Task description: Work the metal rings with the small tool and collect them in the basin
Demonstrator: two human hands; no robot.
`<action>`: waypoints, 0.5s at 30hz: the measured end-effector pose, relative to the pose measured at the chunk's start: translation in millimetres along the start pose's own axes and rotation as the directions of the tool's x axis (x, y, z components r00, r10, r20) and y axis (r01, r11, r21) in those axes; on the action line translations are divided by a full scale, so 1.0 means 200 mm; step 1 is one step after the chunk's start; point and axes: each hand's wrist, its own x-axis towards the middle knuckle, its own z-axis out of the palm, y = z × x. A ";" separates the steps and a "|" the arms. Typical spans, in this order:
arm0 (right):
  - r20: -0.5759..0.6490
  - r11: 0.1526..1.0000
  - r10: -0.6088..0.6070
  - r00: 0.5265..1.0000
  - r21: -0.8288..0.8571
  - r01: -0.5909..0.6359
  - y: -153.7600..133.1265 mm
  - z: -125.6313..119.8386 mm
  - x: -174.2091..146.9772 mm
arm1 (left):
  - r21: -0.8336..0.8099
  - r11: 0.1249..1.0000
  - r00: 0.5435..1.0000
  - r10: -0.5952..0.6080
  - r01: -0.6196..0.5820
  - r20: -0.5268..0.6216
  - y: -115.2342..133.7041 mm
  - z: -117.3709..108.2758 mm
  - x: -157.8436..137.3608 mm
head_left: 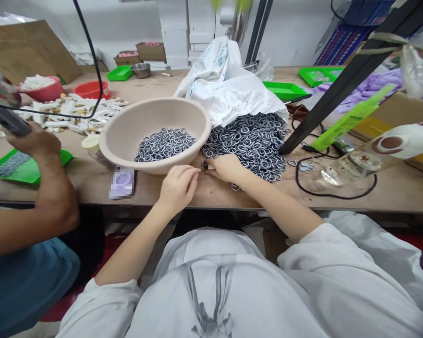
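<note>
A heap of small grey metal rings (pixel 246 141) spills from the mouth of a white plastic sack (pixel 229 96) onto the table. At its near left edge my right hand (pixel 225 167) is closed, thumb and finger pinching what looks like a dark metal ring (pixel 205 165). Just left of it, my left hand (pixel 179 185) is held in front of the bowl with its fingers pressed together; whatever is in them is hidden. A beige plastic bowl (pixel 120 136) holds more of these rings (pixel 165 143) and stands beyond my left hand.
A co-worker's hand (pixel 35 141) grips a dark tool at left, above a green tray (pixel 61 162). A slanted black post (pixel 327 84) rises right of the heap. Beside it lie a black cable (pixel 338 197) and a clear bottle (pixel 366 162). A lidded jar (pixel 95 148) adjoins the bowl.
</note>
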 end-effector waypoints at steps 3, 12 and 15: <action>0.008 1.000 -0.024 1.000 0.012 0.024 0.04 0.00 -0.15 | 0.013 0.996 0.954 -0.091 0.091 0.287 -0.02 0.15 0.00; -0.093 0.989 0.146 0.985 0.033 -0.144 0.09 -0.02 -0.06 | 0.120 0.990 0.850 -0.122 0.071 0.512 0.02 0.31 0.10; -0.024 0.993 0.114 0.993 -0.002 -0.115 0.06 -0.03 0.13 | 0.161 0.987 0.853 -0.096 0.014 0.514 0.02 0.30 0.07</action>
